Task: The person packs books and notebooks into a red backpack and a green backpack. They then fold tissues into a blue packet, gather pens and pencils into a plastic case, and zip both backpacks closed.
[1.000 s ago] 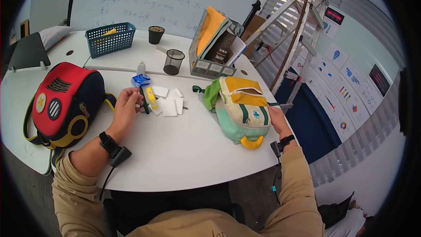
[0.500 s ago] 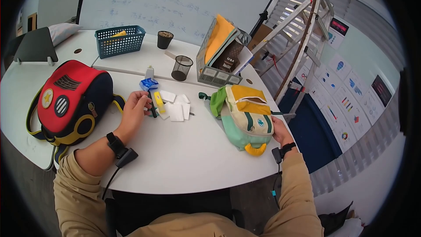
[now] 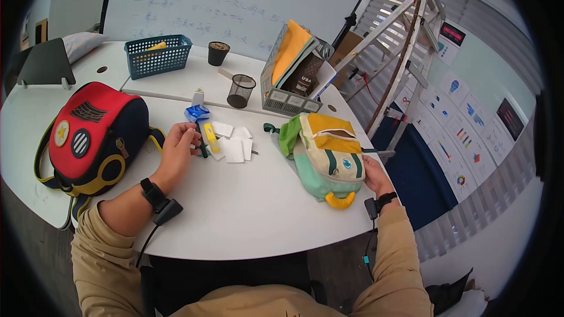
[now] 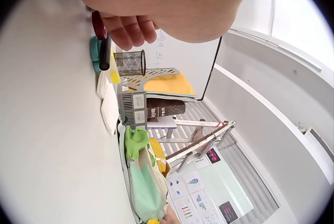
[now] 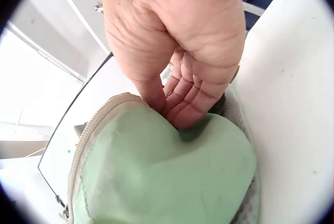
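My left hand hovers at the left edge of a small pile, fingers bent beside a black stick-like item and a dark red round item; whether it grips either is unclear. White folded pieces, a yellow item and a crumpled blue packet lie around there. On the right, my right hand grips the side of a green, cream and yellow backpack. In the right wrist view, thumb and fingers of that hand meet at a fold in the mint fabric.
A red and navy backpack stands at left. Farther back are a blue perforated basket, a small pot, a black mesh cup and a grey file holder with folders. A ladder stands beyond the table's right edge.
The head view has turned, shifting the scene slightly right and down from the oldest frame. Both hands keep nearly the same places beside the pile and on the backpack.
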### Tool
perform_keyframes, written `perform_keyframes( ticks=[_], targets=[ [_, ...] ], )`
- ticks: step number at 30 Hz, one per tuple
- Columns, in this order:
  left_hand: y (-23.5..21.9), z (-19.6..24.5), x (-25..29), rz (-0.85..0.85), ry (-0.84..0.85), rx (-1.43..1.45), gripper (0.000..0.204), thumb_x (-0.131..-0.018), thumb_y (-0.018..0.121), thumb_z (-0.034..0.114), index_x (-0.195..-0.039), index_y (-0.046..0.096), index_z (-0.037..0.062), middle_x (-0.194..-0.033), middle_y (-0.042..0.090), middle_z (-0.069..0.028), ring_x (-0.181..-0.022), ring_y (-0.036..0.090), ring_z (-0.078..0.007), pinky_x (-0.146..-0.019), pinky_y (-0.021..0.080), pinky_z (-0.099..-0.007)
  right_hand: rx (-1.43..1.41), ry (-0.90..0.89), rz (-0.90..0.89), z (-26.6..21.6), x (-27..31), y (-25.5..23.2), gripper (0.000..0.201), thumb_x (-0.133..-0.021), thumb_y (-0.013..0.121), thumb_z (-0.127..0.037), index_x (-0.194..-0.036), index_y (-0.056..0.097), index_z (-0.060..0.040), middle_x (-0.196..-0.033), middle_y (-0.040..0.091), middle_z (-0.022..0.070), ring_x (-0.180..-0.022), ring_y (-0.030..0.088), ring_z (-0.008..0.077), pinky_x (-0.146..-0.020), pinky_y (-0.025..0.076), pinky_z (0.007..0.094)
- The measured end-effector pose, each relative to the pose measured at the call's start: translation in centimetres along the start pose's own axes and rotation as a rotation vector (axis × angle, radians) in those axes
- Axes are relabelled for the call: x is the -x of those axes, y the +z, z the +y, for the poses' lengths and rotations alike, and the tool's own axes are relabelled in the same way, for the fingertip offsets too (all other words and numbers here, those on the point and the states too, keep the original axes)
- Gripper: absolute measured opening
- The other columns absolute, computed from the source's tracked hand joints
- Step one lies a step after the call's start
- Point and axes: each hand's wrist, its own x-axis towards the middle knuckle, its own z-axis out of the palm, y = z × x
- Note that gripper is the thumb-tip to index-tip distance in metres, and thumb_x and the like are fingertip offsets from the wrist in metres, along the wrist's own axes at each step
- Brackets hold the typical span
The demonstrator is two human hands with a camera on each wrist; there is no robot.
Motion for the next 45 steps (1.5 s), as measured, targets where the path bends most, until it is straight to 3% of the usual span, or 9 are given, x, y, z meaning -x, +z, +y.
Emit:
perform_keyframes(
  ticks=[13,16,22,25,28,34,37,40,45],
  targets=[
    [-0.2,0.0,-0.1,-0.022,-0.004,-0.025,0.028,-0.123,0.058,0.026,-0.142,0.062,0.0070,-0.119,0.071,-0.0038,-0.103,0.066,-0.0124,-0.090,0.059,-0.0322,0.118,-0.069,0.090,0.2,-0.1,1.9,0.045,-0.113,0.076,-0.010,-0.152,0.058,0.0063,-0.135,0.080,0.0151,-0.119,0.079,0.0207,-0.105,0.065,0.0325],
    [-0.2,0.1,-0.1,-0.024,0.000,-0.022,0.027,-0.123,0.058,0.026,-0.142,0.062,0.0069,-0.119,0.071,-0.0037,-0.103,0.066,-0.0123,-0.089,0.059,-0.0322,0.227,-0.149,0.212,0.1,0.0,2.4,0.048,-0.108,0.081,-0.007,-0.149,0.058,0.0062,-0.129,0.081,0.0154,-0.112,0.080,0.0214,-0.097,0.065,0.0319],
    [-0.1,0.1,0.0,-0.012,-0.003,-0.003,0.026,-0.123,0.058,0.026,-0.140,0.062,0.0069,-0.118,0.071,-0.0037,-0.102,0.066,-0.0123,-0.089,0.059,-0.0321,0.841,-0.392,0.344,-1.7,2.1,1.2,0.036,-0.100,0.080,0.002,-0.128,0.057,0.0000,-0.104,0.078,0.0120,-0.088,0.077,0.0175,-0.080,0.062,0.0303],
    [0.0,-0.1,0.0,-0.017,0.000,0.005,0.026,-0.123,0.058,0.026,-0.140,0.062,0.0071,-0.118,0.071,-0.0037,-0.102,0.066,-0.0125,-0.089,0.059,-0.0322,0.919,-0.436,0.367,-2.2,3.6,1.1,0.030,-0.100,0.080,0.002,-0.120,0.058,-0.0020,-0.098,0.075,0.0109,-0.084,0.075,0.0153,-0.076,0.061,0.0299],
    [-0.1,-0.3,-0.1,-0.019,0.008,0.007,0.026,-0.123,0.057,0.025,-0.140,0.063,0.0070,-0.118,0.071,-0.0039,-0.102,0.066,-0.0126,-0.089,0.059,-0.0325,0.850,-0.464,0.378,-1.6,4.6,0.6,0.028,-0.099,0.081,0.003,-0.117,0.060,-0.0013,-0.099,0.075,0.0100,-0.084,0.075,0.0142,-0.076,0.062,0.0294],
    [0.1,0.0,0.0,-0.016,0.001,-0.015,0.027,-0.122,0.058,0.024,-0.141,0.062,0.0062,-0.119,0.071,-0.0047,-0.103,0.067,-0.0133,-0.090,0.060,-0.0331,0.385,-0.308,0.393,-0.7,5.0,0.7,0.020,-0.099,0.080,0.005,-0.114,0.067,0.0017,-0.097,0.076,0.0065,-0.082,0.074,0.0132,-0.076,0.063,0.0282],
    [0.0,0.0,-0.2,-0.012,0.004,-0.010,0.026,-0.122,0.058,0.025,-0.141,0.063,0.0075,-0.117,0.071,-0.0033,-0.102,0.067,-0.0125,-0.089,0.059,-0.0321,0.661,-0.379,0.300,-0.4,5.8,1.0,0.014,-0.100,0.078,0.006,-0.110,0.069,0.0025,-0.094,0.076,0.0075,-0.082,0.075,0.0133,-0.075,0.064,0.0284],
    [0.1,-0.1,0.0,-0.009,0.004,-0.006,0.025,-0.122,0.059,0.027,-0.140,0.064,0.0105,-0.113,0.070,-0.0001,-0.100,0.066,-0.0105,-0.088,0.058,-0.0298,0.701,-0.420,0.436,-0.7,7.0,1.6,0.011,-0.099,0.077,0.007,-0.107,0.070,0.0031,-0.092,0.076,0.0077,-0.082,0.076,0.0136,-0.075,0.064,0.0288],
    [0.0,-0.2,0.0,-0.024,0.007,0.012,0.025,-0.122,0.059,0.026,-0.140,0.063,0.0104,-0.114,0.070,-0.0002,-0.100,0.066,-0.0102,-0.088,0.057,-0.0297,0.657,-0.374,0.342,-1.5,8.8,1.6,0.016,-0.097,0.077,0.007,-0.110,0.068,0.0038,-0.091,0.074,0.0073,-0.077,0.075,0.0140,-0.073,0.065,0.0298]
  ],
)
